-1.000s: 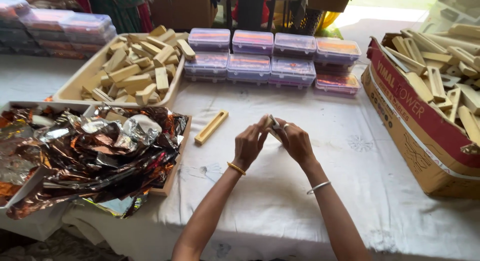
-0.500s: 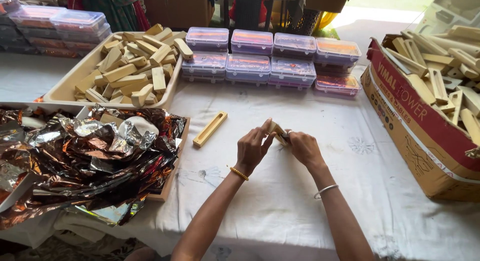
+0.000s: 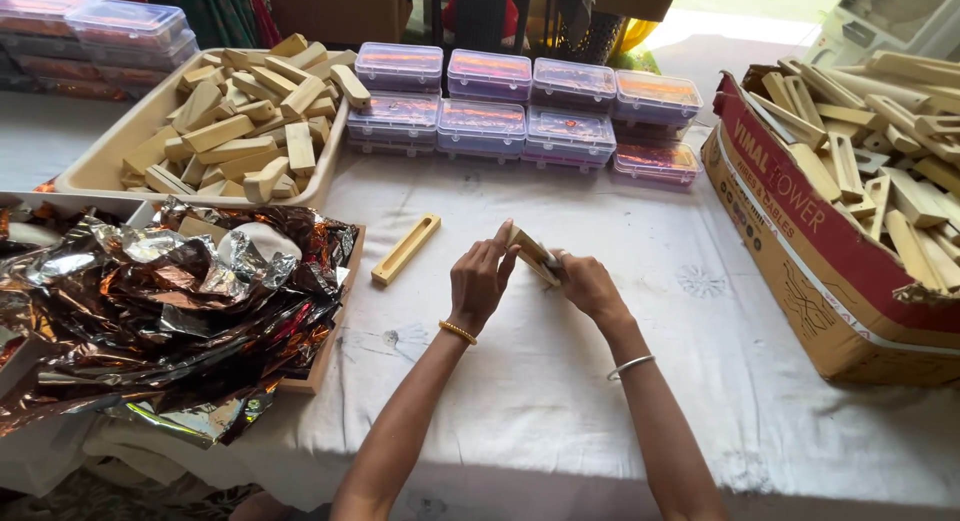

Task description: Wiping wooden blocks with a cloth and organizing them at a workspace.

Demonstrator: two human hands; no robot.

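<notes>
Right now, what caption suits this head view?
Both hands, left and right, hold a small wooden piece above a white tablecloth.

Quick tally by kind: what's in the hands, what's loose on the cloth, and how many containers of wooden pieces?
Wooden piece held between left hand and right hand: 1
Slotted wooden bar loose on the cloth: 1
Tray of wooden blocks: 1
Cardboard box of wooden pieces: 1
Total: 4

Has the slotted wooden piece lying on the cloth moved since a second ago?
No. The slotted wooden piece keeps its place beside the foil tray corner; its slight shift in the picture matches the camera's movement.
</notes>
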